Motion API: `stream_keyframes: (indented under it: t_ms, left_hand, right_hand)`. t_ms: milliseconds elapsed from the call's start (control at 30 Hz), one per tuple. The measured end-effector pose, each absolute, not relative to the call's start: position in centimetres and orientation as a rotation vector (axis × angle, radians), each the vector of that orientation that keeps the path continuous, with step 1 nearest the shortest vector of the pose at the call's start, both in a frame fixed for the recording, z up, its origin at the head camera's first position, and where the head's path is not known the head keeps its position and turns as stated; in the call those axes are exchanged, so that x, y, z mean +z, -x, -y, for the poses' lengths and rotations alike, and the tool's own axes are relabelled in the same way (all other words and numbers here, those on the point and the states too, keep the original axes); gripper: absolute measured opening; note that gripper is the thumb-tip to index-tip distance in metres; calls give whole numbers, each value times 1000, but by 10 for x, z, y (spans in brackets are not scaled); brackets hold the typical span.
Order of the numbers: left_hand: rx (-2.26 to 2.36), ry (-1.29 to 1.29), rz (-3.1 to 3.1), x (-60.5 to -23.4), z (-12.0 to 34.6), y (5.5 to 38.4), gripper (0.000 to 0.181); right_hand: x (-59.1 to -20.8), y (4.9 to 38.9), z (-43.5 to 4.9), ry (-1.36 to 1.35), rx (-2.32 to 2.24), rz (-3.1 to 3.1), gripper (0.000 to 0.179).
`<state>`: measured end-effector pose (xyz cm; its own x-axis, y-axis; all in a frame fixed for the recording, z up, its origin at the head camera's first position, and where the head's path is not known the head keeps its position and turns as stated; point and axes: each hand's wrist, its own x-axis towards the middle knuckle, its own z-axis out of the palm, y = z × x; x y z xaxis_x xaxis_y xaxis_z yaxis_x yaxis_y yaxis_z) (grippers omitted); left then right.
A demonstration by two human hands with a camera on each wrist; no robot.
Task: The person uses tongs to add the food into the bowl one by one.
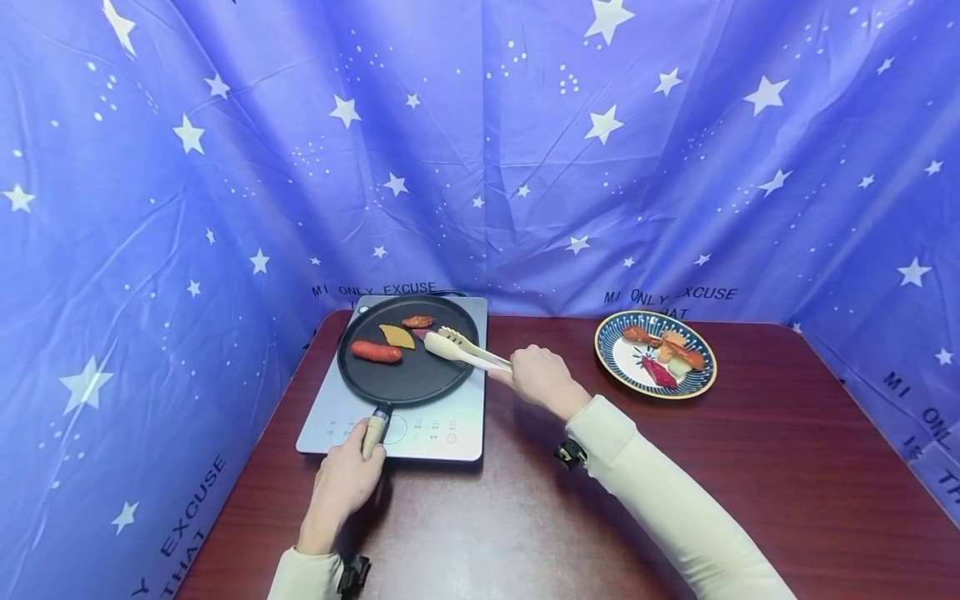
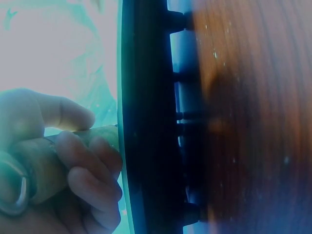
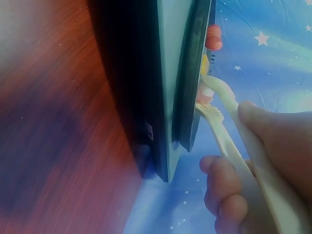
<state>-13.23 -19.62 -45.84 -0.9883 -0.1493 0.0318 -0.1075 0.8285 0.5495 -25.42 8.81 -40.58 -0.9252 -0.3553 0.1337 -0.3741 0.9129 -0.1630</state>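
While the left hand (image 1: 351,477) curls its fingers round the pan handle (image 1: 373,437), whose metal ring (image 2: 23,194) shows only in the left wrist view, the right hand (image 1: 543,382) grips the tongs (image 1: 456,353) between thumb and fingers. The tongs partly hide a dark-red piece (image 1: 421,333) in the pan (image 1: 423,382), on the cooktop (image 1: 467,435) near the table's (image 1: 510,517) far left corner. Wood surface separates cooktop and plate (image 1: 609,358), by the far edge.

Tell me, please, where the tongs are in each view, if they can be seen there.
Head: the tongs are near the middle, held by the right hand, tips over the pan.
Left wrist: not in the picture.
Right wrist: lower right, slanting up toward the centre.
Shared landmark: the table, bottom in head, right in left wrist, left in right wrist.
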Motion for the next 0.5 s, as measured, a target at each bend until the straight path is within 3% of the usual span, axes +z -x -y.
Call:
stream_keyframes:
  t_ms: [500]
  left_hand:
    - [-877,-208,2926,-461,197,132,51]
  right_hand:
    - [-400,264,-74,-536,265,2992,52]
